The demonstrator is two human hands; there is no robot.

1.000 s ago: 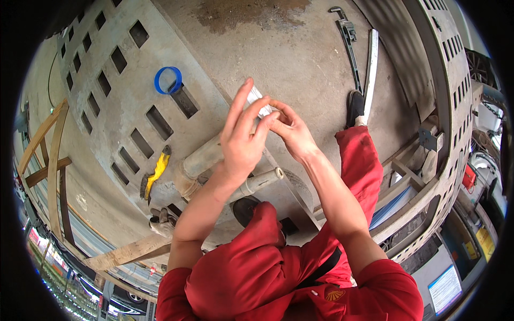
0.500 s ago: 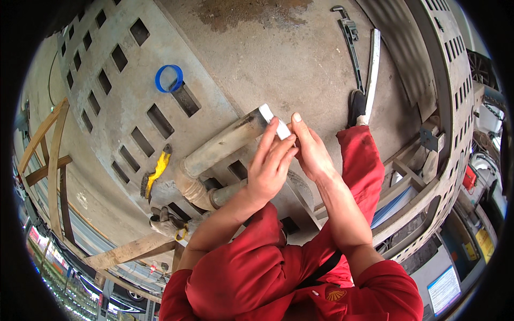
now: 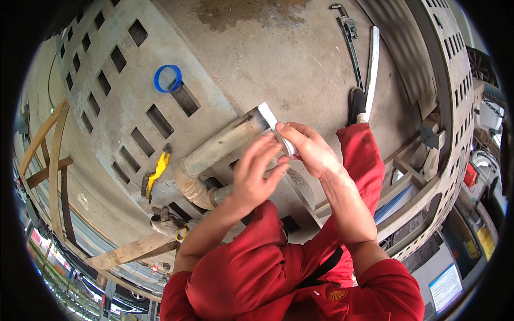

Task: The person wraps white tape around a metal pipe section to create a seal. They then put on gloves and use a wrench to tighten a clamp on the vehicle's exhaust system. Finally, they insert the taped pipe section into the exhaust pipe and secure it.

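White tape [image 3: 267,113] lies around the end of a grey metal pipe [image 3: 227,140], which bends at an elbow [image 3: 195,188]. My right hand [image 3: 316,155] grips the white tape at the pipe's end, thumb on top and fingers curled beneath. Close beside it, my left hand [image 3: 251,179] is slightly blurred, its fingers and thumb apart, the fingertips near the tape. No held thing shows in it. Whether those fingertips touch the tape cannot be told.
A blue ring [image 3: 168,78] and a yellow-handled brush [image 3: 158,170] lie on the slotted metal plate [image 3: 144,96]. Work gloves [image 3: 166,223] lie lower left. On the floor, a pipe wrench [image 3: 350,48] and a pale bar [image 3: 372,69] reach toward my foot. Wooden braces [image 3: 56,171] stand left.
My left hand has drawn back left and down from the tape, and its fingers have parted. My right thumb has come down onto the white tape, which now shows longer along the pipe end.
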